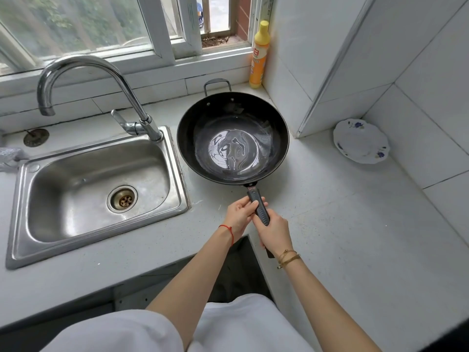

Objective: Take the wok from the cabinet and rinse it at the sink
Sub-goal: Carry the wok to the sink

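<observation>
A black wok (pixel 233 138) sits on the pale counter just right of the steel sink (pixel 99 191), with a shallow pool of water shining in its bottom. Its long dark handle points toward me. My right hand (pixel 275 231) is wrapped around the rear part of that handle. My left hand (pixel 241 213) pinches the handle from the left, a little closer to the bowl. The sink basin is empty, and no water runs from the curved chrome tap (pixel 91 80), whose spout hangs over the sink's far left.
A yellow detergent bottle (pixel 258 55) stands in the window corner behind the wok. A white plate with blue flowers (pixel 361 141) lies at the right by the tiled wall. A round drain cover (pixel 36 137) rests on the counter behind the sink.
</observation>
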### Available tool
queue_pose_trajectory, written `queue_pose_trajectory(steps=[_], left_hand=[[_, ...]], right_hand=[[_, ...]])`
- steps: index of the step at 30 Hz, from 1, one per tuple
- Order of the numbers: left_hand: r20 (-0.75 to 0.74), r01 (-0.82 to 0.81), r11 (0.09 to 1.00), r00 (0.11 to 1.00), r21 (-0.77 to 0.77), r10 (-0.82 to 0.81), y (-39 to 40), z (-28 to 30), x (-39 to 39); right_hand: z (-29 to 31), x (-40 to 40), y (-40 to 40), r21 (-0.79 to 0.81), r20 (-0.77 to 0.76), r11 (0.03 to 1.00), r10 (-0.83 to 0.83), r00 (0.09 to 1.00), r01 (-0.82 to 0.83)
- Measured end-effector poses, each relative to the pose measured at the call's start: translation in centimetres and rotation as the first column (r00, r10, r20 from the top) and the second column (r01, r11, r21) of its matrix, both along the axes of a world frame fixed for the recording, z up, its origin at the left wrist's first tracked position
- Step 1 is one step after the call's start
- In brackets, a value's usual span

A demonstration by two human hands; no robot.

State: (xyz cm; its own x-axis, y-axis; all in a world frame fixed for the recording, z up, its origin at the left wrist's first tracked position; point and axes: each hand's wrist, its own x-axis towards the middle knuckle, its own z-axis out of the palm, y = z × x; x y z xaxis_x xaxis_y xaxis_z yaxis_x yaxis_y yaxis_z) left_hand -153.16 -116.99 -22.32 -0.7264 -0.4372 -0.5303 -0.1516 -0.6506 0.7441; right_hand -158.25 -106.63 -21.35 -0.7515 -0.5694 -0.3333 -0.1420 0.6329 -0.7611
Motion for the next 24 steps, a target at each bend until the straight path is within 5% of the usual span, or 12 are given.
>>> queue_pose_trajectory(steps=[6, 11, 15, 18, 24], left_hand=[[0.103, 0.081, 0.981, 0.993, -0.179, -0.063, 0.1, 0.0, -0.1], [0.276, 0.23, 0.862, 0.955, -0.452, -0.11, -0.1, 0.6, 0.2], [0.418, 0.339, 0.663, 0.907, -0.668, -0.042, -0.6, 1.0, 2.2], [0.484, 0.422, 0.43, 0.874, -0.798, 0.039, -0.9, 1.2, 4.4], [0.529, 0.519, 0.103, 0.828, -0.848, 0.187, -0.5, 2.4, 7.6]], right_hand=[[0.4, -0.4, 0.1, 0.166, -0.123, 0.979, 0.136, 0.983, -0.115], [1.1, -1.1, 0.5, 0.312, -0.204, 0.93, 0.267, 0.942, -0.196], [1.5, -2.0, 1.3, 0.301, -0.273, 0.942, 0.237, 0.932, -0.151], [1.8, -2.2, 2.2, 0.253, -0.322, 0.961, 0.191, 0.927, -0.11], [2.3, -1.7, 4.1, 0.188, -0.382, 0.978, 0.161, 0.91, -0.094]])
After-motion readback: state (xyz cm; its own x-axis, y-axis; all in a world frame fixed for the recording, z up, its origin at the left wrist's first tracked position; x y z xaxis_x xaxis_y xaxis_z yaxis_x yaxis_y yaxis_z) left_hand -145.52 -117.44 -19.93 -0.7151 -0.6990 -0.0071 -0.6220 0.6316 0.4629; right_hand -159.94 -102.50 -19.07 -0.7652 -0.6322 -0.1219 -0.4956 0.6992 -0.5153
